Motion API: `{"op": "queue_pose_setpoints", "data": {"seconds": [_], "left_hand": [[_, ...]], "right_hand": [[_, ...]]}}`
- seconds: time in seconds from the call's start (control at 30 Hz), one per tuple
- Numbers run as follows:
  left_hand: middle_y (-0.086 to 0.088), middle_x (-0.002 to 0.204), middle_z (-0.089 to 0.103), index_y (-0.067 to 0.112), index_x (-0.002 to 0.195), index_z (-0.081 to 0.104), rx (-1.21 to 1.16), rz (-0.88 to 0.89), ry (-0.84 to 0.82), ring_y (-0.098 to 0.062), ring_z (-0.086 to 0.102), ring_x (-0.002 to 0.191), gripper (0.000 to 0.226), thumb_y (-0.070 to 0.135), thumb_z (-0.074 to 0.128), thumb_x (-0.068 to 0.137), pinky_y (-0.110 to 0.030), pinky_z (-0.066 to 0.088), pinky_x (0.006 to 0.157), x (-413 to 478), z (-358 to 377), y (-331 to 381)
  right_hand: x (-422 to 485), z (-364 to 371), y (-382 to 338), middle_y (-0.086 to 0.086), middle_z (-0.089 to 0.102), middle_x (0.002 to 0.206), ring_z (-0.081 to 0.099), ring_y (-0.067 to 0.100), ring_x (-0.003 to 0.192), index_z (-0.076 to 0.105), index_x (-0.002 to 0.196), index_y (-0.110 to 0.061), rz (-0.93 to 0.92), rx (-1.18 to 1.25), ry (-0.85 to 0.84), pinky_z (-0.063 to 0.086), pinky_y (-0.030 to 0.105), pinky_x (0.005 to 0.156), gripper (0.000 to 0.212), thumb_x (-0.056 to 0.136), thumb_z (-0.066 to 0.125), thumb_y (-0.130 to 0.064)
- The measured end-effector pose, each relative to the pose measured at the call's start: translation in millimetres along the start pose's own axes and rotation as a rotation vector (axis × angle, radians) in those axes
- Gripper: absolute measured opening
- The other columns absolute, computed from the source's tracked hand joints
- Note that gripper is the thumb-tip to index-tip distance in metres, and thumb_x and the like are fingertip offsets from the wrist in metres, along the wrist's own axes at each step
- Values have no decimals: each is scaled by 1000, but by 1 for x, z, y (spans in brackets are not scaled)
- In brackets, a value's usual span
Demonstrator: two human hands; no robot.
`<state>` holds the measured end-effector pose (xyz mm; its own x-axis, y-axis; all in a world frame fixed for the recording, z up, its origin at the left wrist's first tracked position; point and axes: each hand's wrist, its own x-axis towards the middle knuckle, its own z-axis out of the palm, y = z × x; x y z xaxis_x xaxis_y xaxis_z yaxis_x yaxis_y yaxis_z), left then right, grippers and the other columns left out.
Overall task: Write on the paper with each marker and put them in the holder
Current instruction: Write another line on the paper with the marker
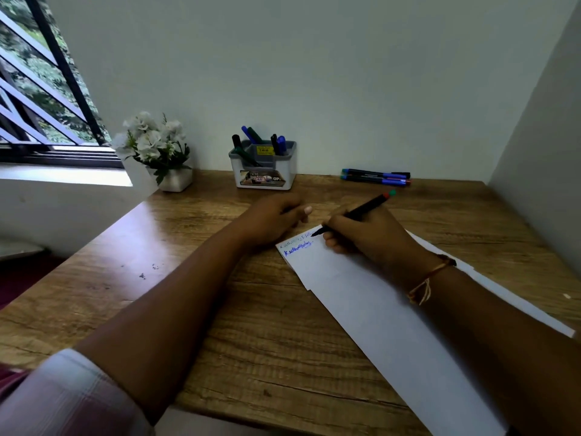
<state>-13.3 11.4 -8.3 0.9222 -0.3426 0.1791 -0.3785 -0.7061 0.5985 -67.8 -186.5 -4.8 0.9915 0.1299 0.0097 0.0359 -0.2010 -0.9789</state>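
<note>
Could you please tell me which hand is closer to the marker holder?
Left. The left hand rests in front of the marker holder; the right hand, holding a marker, lies farther off to its right.

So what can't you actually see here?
Head view only:
- Writing on the paper: too small and blurred to read.
- Left hand: its curled fingers hide whether it holds anything.
- Markers in the holder: lower parts behind its wall.
- Paper's near end: cut by the bottom edge.
</note>
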Motion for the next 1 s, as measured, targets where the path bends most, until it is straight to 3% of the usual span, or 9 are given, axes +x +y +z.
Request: {"op": "queue_pose_setpoints", "data": {"seconds": [0.13, 0.27, 0.37, 0.47, 0.73, 0.87, 1.0], "left_hand": [[12, 89, 64, 21, 101, 70, 71, 32, -97, -1, 56, 80, 20, 35, 55, 96, -20, 41, 65, 0, 2, 1], [19, 95, 64, 25, 104, 72, 43, 16, -133, 11, 54, 80, 20, 37, 64, 91, -6, 38, 63, 0, 3, 0], [19, 94, 65, 23, 101, 74, 4, 31, -129, 20, 53, 77, 17, 33, 68, 88, 2, 37, 59, 0, 3, -1], [18, 92, 67, 22, 99, 76, -30, 32, -118, 18, 54, 75, 15, 30, 71, 87, 3, 37, 58, 0, 4, -2], [17, 92, 70, 23, 98, 76, -76, -16, -122, 13, 59, 75, 15, 27, 73, 85, 1, 41, 59, 1, 3, -3], [21, 89, 69, 26, 98, 76, -102, -41, -148, 13, 60, 75, 14, 25, 72, 85, 0, 41, 56, 2, 2, -1], [19, 89, 70, 25, 98, 76, -98, -46, -138, 9, 61, 78, 14, 26, 73, 85, -4, 41, 58, 1, 2, -1]], "right_hand": [[0, 1, 4, 18, 74, 82, 67, 20, 71, 75, 92, -2, -85, -238, 13, 60, 43, 77, 17, 92, 69, -18], [2, 3, 6, 9, 74, 79, 66, 13, 70, 77, 87, -15, -102, -371, 34, 53, 33, 66, 12, 86, 73, -26], [4, 5, 7, 8, 74, 76, 64, 13, 70, 77, 82, -15, -96, -366, 47, 53, 35, 67, 10, 83, 72, -24], [4, 6, 8, 8, 74, 76, 66, 14, 71, 77, 82, -13, -100, -369, 66, 53, 35, 67, 13, 82, 73, -26], [5, 9, 9, -7, 69, 73, 61, 3, 69, 76, 87, -24, -111, -478, 80, 38, 11, 53, 10, 86, 73, -34], [6, 11, 6, -3, 68, 71, 62, 7, 70, 70, 75, -22, -98, -476, 94, 44, 21, 60, 15, 86, 73, -31], [7, 9, 8, 5, 71, 74, 64, 12, 71, 74, 80, -12, -102, -438, 121, 49, 29, 64, 16, 83, 73, -27]]}}
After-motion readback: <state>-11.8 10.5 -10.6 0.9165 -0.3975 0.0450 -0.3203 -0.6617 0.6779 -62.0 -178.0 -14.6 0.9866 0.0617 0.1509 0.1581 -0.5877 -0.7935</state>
